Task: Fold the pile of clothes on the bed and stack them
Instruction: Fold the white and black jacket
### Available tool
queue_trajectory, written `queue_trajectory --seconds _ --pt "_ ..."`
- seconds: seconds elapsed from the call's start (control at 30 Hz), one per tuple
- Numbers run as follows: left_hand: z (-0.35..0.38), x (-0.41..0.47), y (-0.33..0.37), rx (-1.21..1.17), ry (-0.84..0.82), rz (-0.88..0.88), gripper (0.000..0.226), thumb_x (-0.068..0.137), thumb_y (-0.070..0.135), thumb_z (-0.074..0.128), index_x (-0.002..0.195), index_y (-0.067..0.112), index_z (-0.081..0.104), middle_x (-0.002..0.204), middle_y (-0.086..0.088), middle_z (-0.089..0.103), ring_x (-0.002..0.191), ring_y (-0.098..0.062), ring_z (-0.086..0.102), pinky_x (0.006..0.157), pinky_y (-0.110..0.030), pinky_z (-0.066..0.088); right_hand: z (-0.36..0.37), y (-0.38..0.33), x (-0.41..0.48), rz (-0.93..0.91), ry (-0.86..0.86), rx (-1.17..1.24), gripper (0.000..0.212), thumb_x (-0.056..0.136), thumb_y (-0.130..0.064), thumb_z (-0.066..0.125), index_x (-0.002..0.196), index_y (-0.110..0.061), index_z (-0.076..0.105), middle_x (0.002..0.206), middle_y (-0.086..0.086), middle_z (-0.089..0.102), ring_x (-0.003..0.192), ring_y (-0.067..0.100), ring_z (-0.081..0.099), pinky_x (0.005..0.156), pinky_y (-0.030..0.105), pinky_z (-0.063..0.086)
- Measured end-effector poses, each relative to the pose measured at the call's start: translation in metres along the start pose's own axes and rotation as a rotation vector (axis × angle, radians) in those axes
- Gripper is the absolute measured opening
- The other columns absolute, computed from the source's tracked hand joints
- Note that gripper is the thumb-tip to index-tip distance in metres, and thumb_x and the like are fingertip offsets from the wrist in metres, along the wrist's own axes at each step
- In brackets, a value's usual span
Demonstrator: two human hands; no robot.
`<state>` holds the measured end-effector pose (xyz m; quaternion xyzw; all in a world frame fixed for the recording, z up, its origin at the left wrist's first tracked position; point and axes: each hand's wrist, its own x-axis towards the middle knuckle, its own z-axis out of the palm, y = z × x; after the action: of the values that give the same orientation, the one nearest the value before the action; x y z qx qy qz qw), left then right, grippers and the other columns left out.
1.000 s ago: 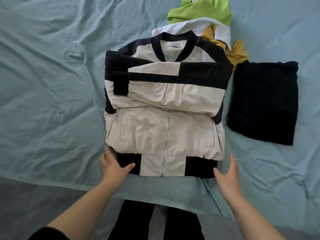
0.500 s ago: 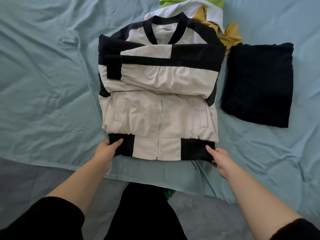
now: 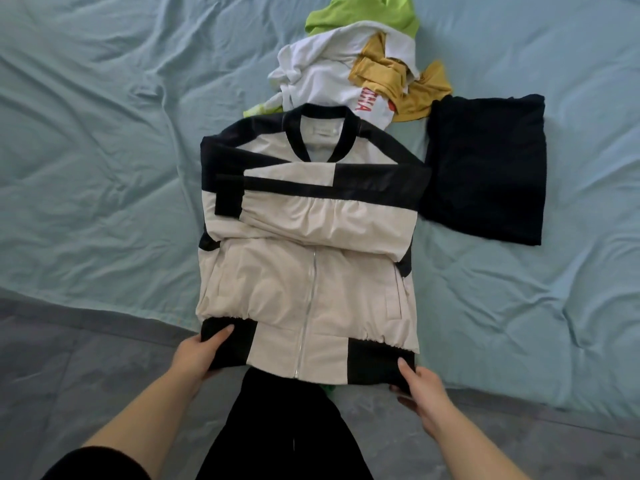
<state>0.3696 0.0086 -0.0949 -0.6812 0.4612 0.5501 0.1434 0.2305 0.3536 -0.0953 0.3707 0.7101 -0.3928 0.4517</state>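
Note:
A cream and black zip jacket lies front up on the bed, its sleeves folded across the chest. My left hand grips the black hem band at its left corner, thumb on top. My right hand grips the right hem corner the same way. The hem hangs slightly over the bed's near edge. Behind the collar lies a loose pile: a white shirt with red letters, a mustard garment and a green one. A folded black garment lies flat to the right of the jacket.
The bed has a wrinkled light blue sheet with open space left of the jacket and at the far right. Its near edge runs across the bottom, with grey floor below. My dark trousers stand against the bed edge.
Both hands went from resting open beside the hem to gripping its two corners. The jacket has slid toward me, away from the pile, so its hem now overhangs the bed edge.

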Motion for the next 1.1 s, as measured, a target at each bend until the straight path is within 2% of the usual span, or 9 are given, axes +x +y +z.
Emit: queue_trajectory --seconds 0.17,0.33,0.47,0.6,0.67,0.8,0.9,1.0,1.1 --pt "0.000 -0.007 -0.014 -0.059 0.033 -0.023 0.031 0.079 0.027 0.078 0.095 0.006 0.060 0.109 -0.020 0.065 0.085 -0.027 0.063 0.061 -0.032 0.053 -0.002 0.006 -0.015 0.000 0.050 0.079 0.026 0.094 -0.016 0.060 0.116 -0.006 0.054 0.101 0.017 0.069 0.066 0.023 0.065 0.065 0.032 0.045" --pt "-0.004 -0.016 0.043 -0.069 0.098 0.231 0.086 0.076 0.046 0.077 0.146 0.024 0.034 0.138 -0.005 0.047 0.118 -0.027 0.055 0.096 -0.049 0.050 -0.002 -0.069 -0.025 -0.232 0.074 0.224 0.067 0.089 -0.012 0.063 0.144 -0.038 0.036 0.086 0.007 0.069 0.044 0.012 0.058 0.038 0.017 0.038" --pt "0.004 -0.017 0.121 -0.305 -0.033 0.301 0.060 0.085 0.029 0.071 0.138 0.035 0.043 0.111 -0.001 0.062 0.094 -0.019 0.065 0.074 -0.037 0.055 0.000 -0.156 -0.024 -0.389 -0.018 0.330 0.045 0.090 -0.008 0.060 0.129 -0.031 0.057 0.061 -0.006 0.068 0.040 0.006 0.057 0.040 0.017 0.046" --pt "0.017 -0.003 0.199 -0.514 -0.103 0.284 0.013 0.095 0.024 0.060 0.107 0.020 0.055 0.097 -0.001 0.060 0.073 -0.017 0.069 0.065 -0.035 0.055 0.015 -0.239 -0.009 -0.439 -0.100 0.508 0.034 0.097 -0.013 0.052 0.129 -0.023 0.054 0.090 0.002 0.069 0.062 0.010 0.069 0.063 0.028 0.053" --pt "0.030 0.010 0.226 -0.522 -0.099 0.315 0.010 0.098 0.026 0.054 0.104 0.019 0.052 0.100 0.001 0.060 0.061 -0.015 0.071 0.068 -0.037 0.054 0.024 -0.267 0.003 -0.450 -0.166 0.528 0.039 0.101 -0.015 0.044 0.140 -0.022 0.041 0.097 0.005 0.070 0.084 0.015 0.071 0.080 0.032 0.050" --pt "0.060 0.040 0.242 -0.341 -0.095 0.351 0.054 0.097 0.031 0.054 0.145 0.020 0.031 0.123 -0.005 0.061 0.082 -0.016 0.070 0.089 -0.035 0.048 0.046 -0.287 0.028 -0.497 -0.192 0.178 0.071 0.100 -0.012 0.045 0.154 -0.026 0.001 0.144 0.007 0.049 0.131 0.022 0.047 0.111 0.037 0.035" --pt "0.071 0.052 0.235 -0.022 -0.083 0.466 0.078 0.091 0.040 0.062 0.153 0.030 0.015 0.131 -0.003 0.059 0.110 -0.016 0.060 0.100 -0.032 0.041 0.054 -0.281 0.037 -0.664 -0.093 -0.338 0.064 0.098 -0.015 0.043 0.153 -0.033 0.014 0.152 -0.005 0.038 0.139 0.018 0.036 0.114 0.032 0.027" --pt "0.071 0.056 0.231 0.575 0.110 0.795 0.087 0.085 0.047 0.066 0.151 0.039 0.011 0.144 -0.002 0.043 0.132 -0.024 0.042 0.107 -0.039 0.036 0.057 -0.276 0.043 -0.927 0.220 -0.845 0.054 0.096 -0.022 0.049 0.147 -0.032 0.034 0.158 0.000 0.025 0.146 0.019 0.020 0.115 0.041 0.025" --pt "0.063 0.058 0.226 0.952 0.230 0.898 0.090 0.081 0.056 0.065 0.148 0.049 0.004 0.160 -0.004 0.014 0.145 -0.031 0.018 0.113 -0.053 0.028 0.057 -0.270 0.045 -0.805 0.355 -1.052 0.061 0.093 -0.036 0.054 0.147 -0.039 0.026 0.161 -0.001 0.006 0.146 0.027 0.010 0.111 0.051 0.025"
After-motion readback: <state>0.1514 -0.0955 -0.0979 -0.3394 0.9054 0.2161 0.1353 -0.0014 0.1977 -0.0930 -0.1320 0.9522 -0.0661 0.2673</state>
